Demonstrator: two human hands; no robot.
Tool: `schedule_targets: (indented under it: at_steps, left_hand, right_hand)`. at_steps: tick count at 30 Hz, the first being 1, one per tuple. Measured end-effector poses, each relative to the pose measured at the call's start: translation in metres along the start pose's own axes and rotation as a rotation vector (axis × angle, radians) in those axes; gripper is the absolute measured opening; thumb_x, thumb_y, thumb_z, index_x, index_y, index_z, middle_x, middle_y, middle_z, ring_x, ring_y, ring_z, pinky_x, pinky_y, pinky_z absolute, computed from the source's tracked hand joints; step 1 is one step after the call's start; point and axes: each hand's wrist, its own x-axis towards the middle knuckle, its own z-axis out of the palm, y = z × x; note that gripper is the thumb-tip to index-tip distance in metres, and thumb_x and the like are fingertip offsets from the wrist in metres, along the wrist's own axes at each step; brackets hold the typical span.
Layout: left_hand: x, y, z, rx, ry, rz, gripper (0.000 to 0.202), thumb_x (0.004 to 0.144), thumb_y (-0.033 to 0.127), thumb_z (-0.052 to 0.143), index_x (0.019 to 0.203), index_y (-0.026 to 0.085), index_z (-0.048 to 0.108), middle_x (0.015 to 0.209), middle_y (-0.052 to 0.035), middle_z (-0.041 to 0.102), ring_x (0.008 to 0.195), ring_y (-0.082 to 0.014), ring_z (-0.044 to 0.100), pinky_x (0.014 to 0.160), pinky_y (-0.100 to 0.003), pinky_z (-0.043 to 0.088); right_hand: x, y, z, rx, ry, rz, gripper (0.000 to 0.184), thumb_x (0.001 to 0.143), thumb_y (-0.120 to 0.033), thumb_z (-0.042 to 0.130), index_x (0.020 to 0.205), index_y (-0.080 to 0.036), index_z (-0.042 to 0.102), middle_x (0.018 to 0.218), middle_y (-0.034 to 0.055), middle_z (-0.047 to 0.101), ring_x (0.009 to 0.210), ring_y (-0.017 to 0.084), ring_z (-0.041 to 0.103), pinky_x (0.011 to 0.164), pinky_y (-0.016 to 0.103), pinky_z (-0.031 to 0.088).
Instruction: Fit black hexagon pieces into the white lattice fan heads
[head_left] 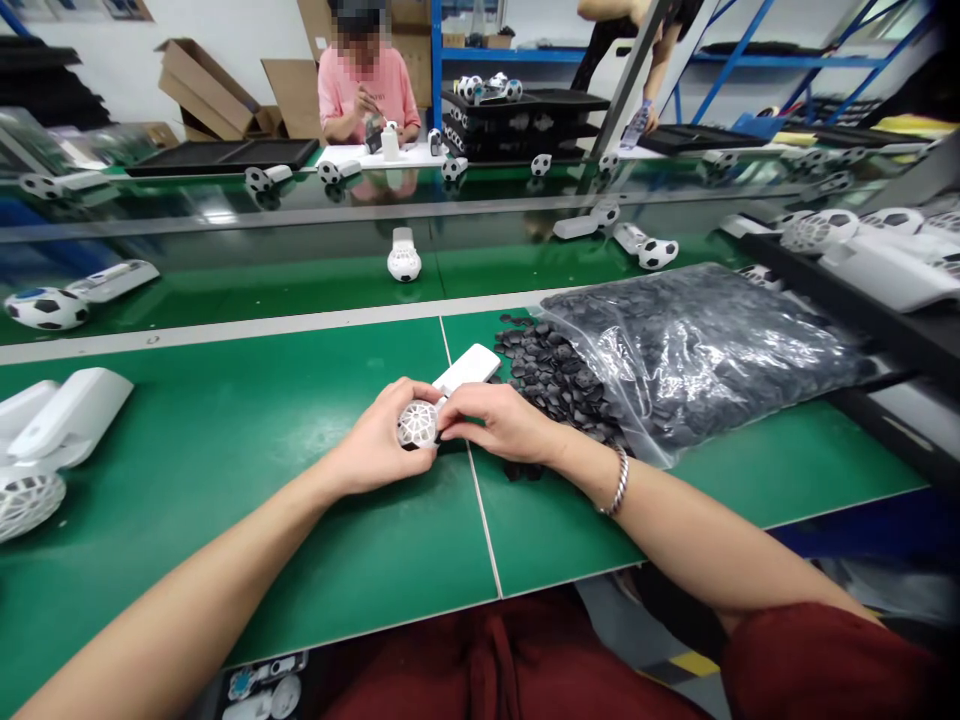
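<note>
1. White ball [417, 425] right between both hands, low over the green table [225, 480]. Can't tell if resting on it or lifted a bit.
2. Long axis slanting away from the body and off to the right, from ball out to white handle [470, 368], just past the right fingers.
3. Nearest hand? Basically a tie. Cupped around the ball's left side with the left hand [375, 445]: fingers curled over the far side, thumb along the near side, half closed and holding on.
4. At the ball's right edge, the right hand [499, 420], thumb and fingertips nearly pinched. Dark bit [441, 436] showing there, can't tell if gripped or part of the ball.
5. Forearms angled in from lower left and lower right, right knuckles up.
6. Loose black pieces [551, 370] just beyond the right hand, by a clear bag [720, 350].
</note>
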Motion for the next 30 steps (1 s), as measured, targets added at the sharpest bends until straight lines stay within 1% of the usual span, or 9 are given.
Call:
schedule_targets:
  at_steps: [5,11,13,15,18,20,23,26,30]
  left_hand:
    - [0.003,-0.001,0.003,-0.007,0.051,0.018,0.034,0.063,0.022,0.06,0.096,0.019,0.051,0.095,-0.0023,0.054,0.088,-0.0195,0.053,0.078,-0.032,0.044]
    - [0.0,0.003,0.01,0.008,0.134,0.023,0.029,0.061,0.019,0.058,0.088,0.019,0.05,0.088,-0.002,0.055,0.085,-0.0199,0.053,0.074,-0.032,0.044]
    - [0.004,-0.002,0.001,0.027,0.15,-0.001,0.03,0.061,0.021,0.058,0.09,0.019,0.05,0.088,-0.0021,0.056,0.083,-0.0198,0.054,0.073,-0.032,0.044]
    - [0.017,-0.016,-0.018,0.102,0.199,-0.029,0.032,0.062,0.024,0.058,0.092,0.019,0.05,0.09,-0.0026,0.056,0.082,-0.0198,0.055,0.072,-0.032,0.045]
    - [0.057,-0.049,-0.06,0.383,0.366,-0.083,0.034,0.064,0.032,0.058,0.094,0.018,0.051,0.094,-0.0044,0.056,0.086,-0.0217,0.054,0.076,-0.034,0.045]
    - [0.095,-0.071,-0.086,0.555,0.453,-0.132,0.037,0.067,0.035,0.055,0.099,0.016,0.05,0.099,-0.0079,0.055,0.094,-0.025,0.052,0.082,-0.037,0.044]
    - [0.157,-0.089,-0.107,0.642,0.399,-0.114,0.043,0.066,0.033,0.056,0.104,0.013,0.053,0.103,-0.0126,0.055,0.104,-0.0307,0.047,0.09,-0.043,0.039]
    - [0.216,-0.084,-0.095,0.703,0.274,-0.016,0.057,0.065,0.032,0.06,0.119,0.018,0.048,0.119,-0.0117,0.05,0.116,-0.033,0.037,0.098,-0.045,0.031]
    - [0.276,-0.061,-0.053,0.73,0.1,0.101,0.072,0.06,0.021,0.062,0.129,0.025,0.04,0.134,-0.0077,0.037,0.122,-0.0299,0.032,0.101,-0.039,0.031]
  right_hand:
    - [0.004,0.003,0.004,0.009,0.024,-0.023,0.004,0.079,-0.015,0.059,0.076,-0.016,0.059,0.075,0.0016,0.062,0.074,0.012,0.056,0.072,0.025,0.044]
    - [0.008,0.001,-0.002,-0.128,0.035,0.148,0.024,0.071,-0.035,0.069,0.076,-0.016,0.056,0.075,0.0009,0.058,0.072,0.013,0.052,0.066,0.025,0.042]
    - [0.006,-0.003,-0.011,-0.235,0.019,0.246,0.028,0.07,-0.037,0.069,0.084,-0.016,0.056,0.084,0.0032,0.059,0.08,0.016,0.053,0.07,0.026,0.043]
    - [0.003,-0.006,-0.023,-0.405,0.006,0.408,0.028,0.071,-0.035,0.068,0.089,-0.016,0.058,0.093,0.0054,0.059,0.089,0.019,0.053,0.075,0.03,0.044]
    - [-0.006,-0.006,-0.036,-0.607,-0.072,0.616,0.025,0.074,-0.032,0.066,0.093,-0.017,0.061,0.095,0.0073,0.059,0.093,0.024,0.053,0.077,0.034,0.044]
    - [-0.011,-0.003,-0.038,-0.651,-0.162,0.645,0.026,0.073,-0.033,0.066,0.094,-0.018,0.062,0.095,0.0075,0.06,0.092,0.025,0.054,0.076,0.034,0.044]
    - [-0.012,0.001,-0.034,-0.664,-0.251,0.648,0.022,0.074,-0.03,0.066,0.093,-0.019,0.063,0.093,0.0066,0.061,0.088,0.024,0.057,0.072,0.033,0.045]
    - [-0.01,0.001,-0.028,-0.668,-0.268,0.659,0.011,0.082,-0.02,0.056,0.089,-0.018,0.063,0.089,0.0054,0.062,0.085,0.022,0.058,0.07,0.031,0.044]
    - [-0.008,0.001,-0.027,-0.668,-0.274,0.645,0.013,0.083,-0.013,0.05,0.085,-0.017,0.062,0.086,0.0054,0.063,0.084,0.02,0.059,0.07,0.029,0.041]
